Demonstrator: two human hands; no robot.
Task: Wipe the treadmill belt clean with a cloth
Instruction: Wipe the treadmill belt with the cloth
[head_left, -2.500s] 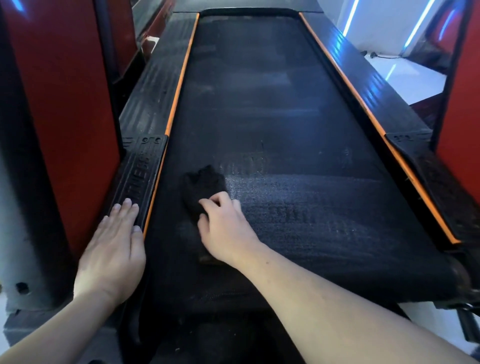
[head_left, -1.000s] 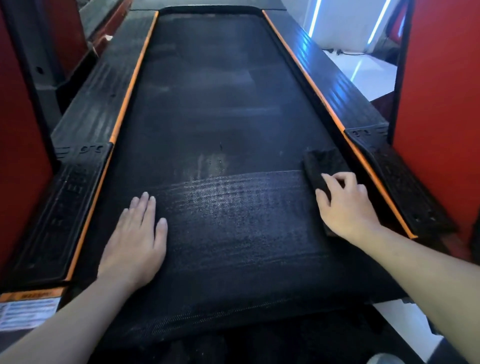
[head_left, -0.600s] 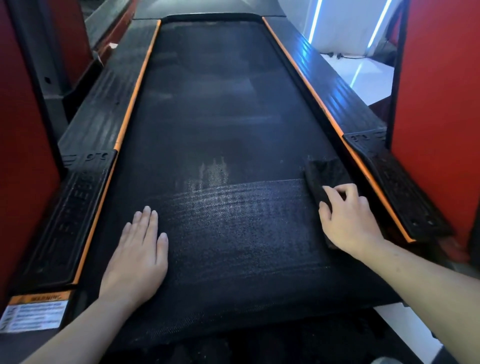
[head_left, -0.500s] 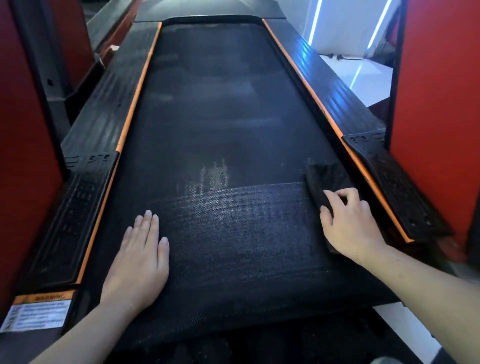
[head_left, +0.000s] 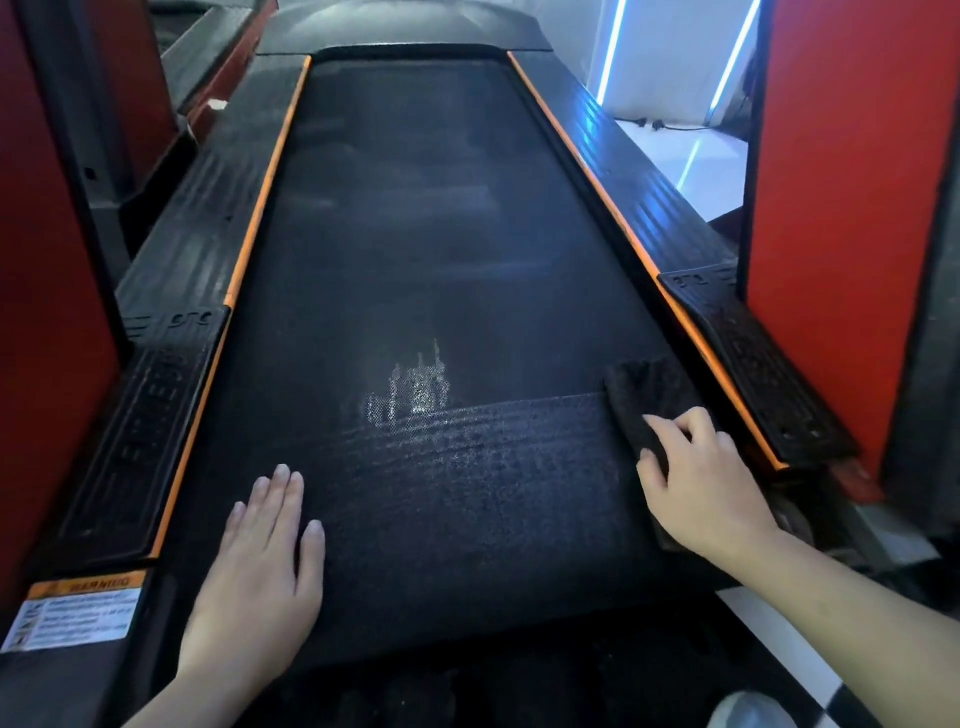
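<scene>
- My right hand (head_left: 701, 483) has carried the cloth (head_left: 644, 400) from the left-centre of the treadmill belt (head_left: 415, 234) across to its right edge, lower right of the frame. For the last half second it has barely moved.
- Its fingers are curled over the near end of the cloth, gripping it and pressing it flat on the belt.
- My left hand (head_left: 260, 561) has come off the left side rail (head_left: 208, 208) and now lies flat on the belt at lower left, fingers straight, holding nothing.
- I judge one full-width pass done: a streaked band crosses the belt between my hands. The pale smear (head_left: 410, 395) just above that band, and the long stretch towards the top of the frame, look unwiped.
- Count: one cloth, one belt, two hands, two side rails with the other (head_left: 639, 176) at upper right, one pale smear, one warning label (head_left: 72, 613) at lower left.
</scene>
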